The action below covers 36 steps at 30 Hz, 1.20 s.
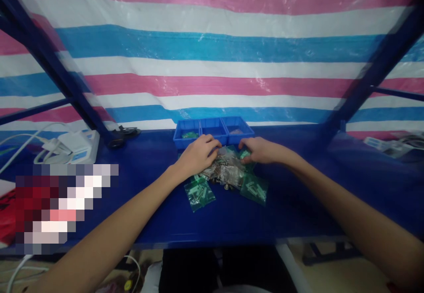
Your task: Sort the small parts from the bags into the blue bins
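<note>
A heap of small clear plastic bags (228,171) with metal-looking parts inside lies on the blue table before me. My left hand (199,155) rests on the heap's left side, fingers bent and thumb apart. My right hand (263,150) reaches in from the right, its finger and thumb around the edge of a green plastic bag (245,154). Two more green bags with pale strip-like pieces lie in front, one at the left (199,193) and one at the right (254,189). What lies under my left fingers is hidden.
Behind the heap stands a blue three-compartment tray (185,143), with green bags in its left compartment and something pale in the right. A white power strip with cables (88,147) sits at the left. Blue frame posts and a striped sheet (225,46) bound the table (228,224).
</note>
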Each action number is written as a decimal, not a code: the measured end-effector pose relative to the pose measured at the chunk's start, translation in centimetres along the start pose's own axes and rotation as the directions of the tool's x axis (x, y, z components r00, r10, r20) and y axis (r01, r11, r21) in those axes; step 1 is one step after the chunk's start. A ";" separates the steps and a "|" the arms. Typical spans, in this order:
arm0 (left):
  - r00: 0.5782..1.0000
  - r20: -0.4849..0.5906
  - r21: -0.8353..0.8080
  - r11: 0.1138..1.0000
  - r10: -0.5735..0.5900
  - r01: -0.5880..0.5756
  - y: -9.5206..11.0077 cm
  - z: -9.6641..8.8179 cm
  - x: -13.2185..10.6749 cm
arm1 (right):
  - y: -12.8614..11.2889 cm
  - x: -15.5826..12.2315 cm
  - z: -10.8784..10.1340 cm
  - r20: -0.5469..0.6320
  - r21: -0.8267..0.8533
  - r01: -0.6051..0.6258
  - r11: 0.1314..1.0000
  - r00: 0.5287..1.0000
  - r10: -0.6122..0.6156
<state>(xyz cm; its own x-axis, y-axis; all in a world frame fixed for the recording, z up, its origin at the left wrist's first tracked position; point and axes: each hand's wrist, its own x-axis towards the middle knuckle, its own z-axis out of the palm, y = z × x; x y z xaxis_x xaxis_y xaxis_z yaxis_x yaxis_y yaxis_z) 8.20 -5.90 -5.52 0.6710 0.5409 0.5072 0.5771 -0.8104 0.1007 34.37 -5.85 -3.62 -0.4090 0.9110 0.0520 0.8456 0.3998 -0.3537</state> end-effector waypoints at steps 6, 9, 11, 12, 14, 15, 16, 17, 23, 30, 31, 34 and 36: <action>0.999 -0.038 -0.004 0.999 0.035 -0.035 0.4 -0.4 0.3 | -1.5 -0.2 -0.9 -0.206 0.030 0.040 0.999 0.978 -0.033; 0.992 -0.073 0.008 0.995 0.101 -0.100 0.7 -0.9 0.4 | -3.1 -0.6 -0.8 -0.468 0.048 0.078 0.996 0.882 -0.047; 0.988 -0.093 0.003 0.992 0.124 -0.124 1.1 -1.2 0.5 | -4.3 -0.8 -0.4 -0.578 0.129 0.120 0.984 0.816 -0.023; 0.986 -0.103 -0.002 0.991 0.130 -0.131 1.2 -1.4 0.5 | -4.9 -0.9 -0.2 -0.593 0.211 0.149 0.966 0.805 0.005; 0.983 -0.120 -0.002 0.990 0.140 -0.142 1.6 -1.7 0.5 | -5.7 -0.9 0.4 -0.558 0.425 0.211 0.880 0.827 0.071; 0.981 -0.129 0.003 0.989 0.148 -0.149 1.7 -1.8 0.5 | -6.0 -0.9 0.7 -0.524 0.524 0.230 0.820 0.846 0.097; 0.978 -0.136 0.011 0.987 0.160 -0.159 1.7 -2.0 0.6 | -6.2 -0.8 1.0 -0.487 0.604 0.233 0.762 0.865 0.121; 0.975 -0.143 0.017 0.986 0.168 -0.167 1.7 -2.2 0.6 | -6.3 -0.8 1.2 -0.448 0.666 0.221 0.713 0.882 0.144; 0.968 -0.243 -0.069 0.994 0.062 -0.081 0.9 -2.5 0.7 | -6.4 -0.6 1.9 -0.262 0.840 0.146 0.522 0.952 0.156; 0.922 -0.366 -0.176 0.982 -0.129 0.068 0.8 -2.3 1.0 | -7.3 -1.0 1.7 -0.232 0.777 0.155 0.610 0.971 0.049; 0.923 -0.363 -0.179 0.982 -0.128 0.066 1.0 -2.4 1.0 | -7.4 -1.0 1.8 -0.220 0.780 0.141 0.609 0.974 0.055; 0.950 -0.300 -0.159 0.987 -0.086 0.039 1.5 -2.6 1.0 | -7.5 -1.2 1.8 -0.217 0.793 0.124 0.596 0.973 0.086; 0.970 -0.239 -0.126 0.992 -0.053 0.023 1.6 -2.7 1.0 | -7.5 -1.2 1.9 -0.251 0.785 0.139 0.603 0.962 0.105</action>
<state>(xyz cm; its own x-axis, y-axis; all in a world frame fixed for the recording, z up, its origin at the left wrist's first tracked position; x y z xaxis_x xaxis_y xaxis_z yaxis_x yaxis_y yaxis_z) 8.48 -7.26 -2.55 0.5093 0.5134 0.6907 0.5287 -0.8199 0.2195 27.91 -10.13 -2.80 -0.2188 0.9438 0.2476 0.1838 0.2891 -0.9395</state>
